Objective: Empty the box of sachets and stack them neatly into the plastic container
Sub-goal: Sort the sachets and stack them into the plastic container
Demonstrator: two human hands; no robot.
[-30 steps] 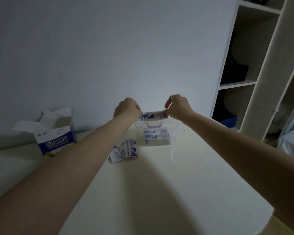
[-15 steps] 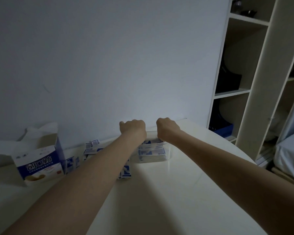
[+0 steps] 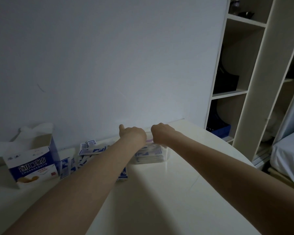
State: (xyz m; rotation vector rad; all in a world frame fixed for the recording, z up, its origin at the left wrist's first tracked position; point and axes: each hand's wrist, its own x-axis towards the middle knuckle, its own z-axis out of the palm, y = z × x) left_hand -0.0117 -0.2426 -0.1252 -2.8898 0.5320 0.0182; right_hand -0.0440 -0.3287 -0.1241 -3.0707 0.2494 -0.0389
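Dim light, head view. We are reaching both arms forward across the table (image 3: 159, 192) toward the wall.

Container (image 3: 165, 154): clear plastic, sitting at 12 o'clock from us near the far table edge. It is holding a flat stack of blue-and-white sachets (image 3: 151, 154), visible through its near wall; the count is unreadable. A pink strip is showing at the rim between our wrists.

Hands: we are keeping both over the top of the container, close together but not touching. The left hand (image 3: 132, 134) is lying knuckles-up at the container's 9 o'clock rim, fingers curled under, thumb sticking out toward the wall. The right hand (image 3: 160, 133) is curling at the 3 o'clock side of the rim. The fingertips are hidden behind the hands, so we cannot tell whether either one is gripping the rim, a sachet, or nothing.

Box (image 3: 33, 164): blue and white, standing at 10 o'clock, top flaps open; its interior is not visible from here.

Loose sachets (image 3: 88, 150): lying scattered on the table between box and container, some overlapping, partly hidden under our left forearm. One more sachet (image 3: 123, 174) is lying just nearer us than the container.

Shelves (image 3: 241, 82): standing at 2 o'clock; dark items inside, too dim to identify.
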